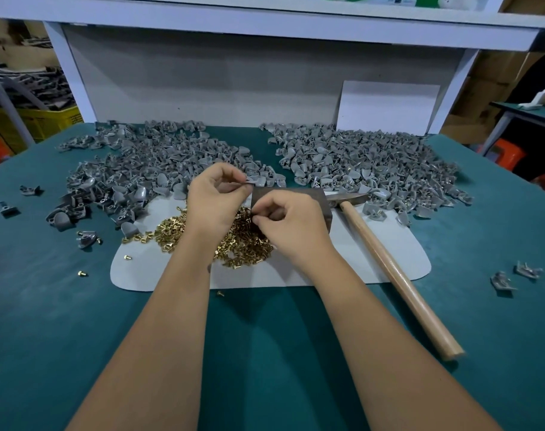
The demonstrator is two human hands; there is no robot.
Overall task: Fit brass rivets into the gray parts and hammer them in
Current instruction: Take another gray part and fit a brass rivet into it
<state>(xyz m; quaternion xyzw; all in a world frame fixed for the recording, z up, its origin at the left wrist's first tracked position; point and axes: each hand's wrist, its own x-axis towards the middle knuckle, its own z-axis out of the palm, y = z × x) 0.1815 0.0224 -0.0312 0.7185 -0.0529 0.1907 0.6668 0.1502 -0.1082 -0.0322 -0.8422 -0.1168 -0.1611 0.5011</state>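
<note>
Brass rivets [234, 241], small and golden, lie heaped on a pale grey mat [373, 253] spread over the teal tabletop [265, 353]. Over the heap, the left hand [213, 200] pinches a small gray plastic part [255, 181] between thumb and fingertips. The right hand [291, 223], at four o'clock from it, has its fingers curled tight together; whether they grip a rivet I cannot tell. A dark metal block [296, 192] sits behind the hands. At three o'clock lies a wooden-handled hammer [392, 269]. Two heaps of gray parts [367, 160] fill eleven and one o'clock.
</note>
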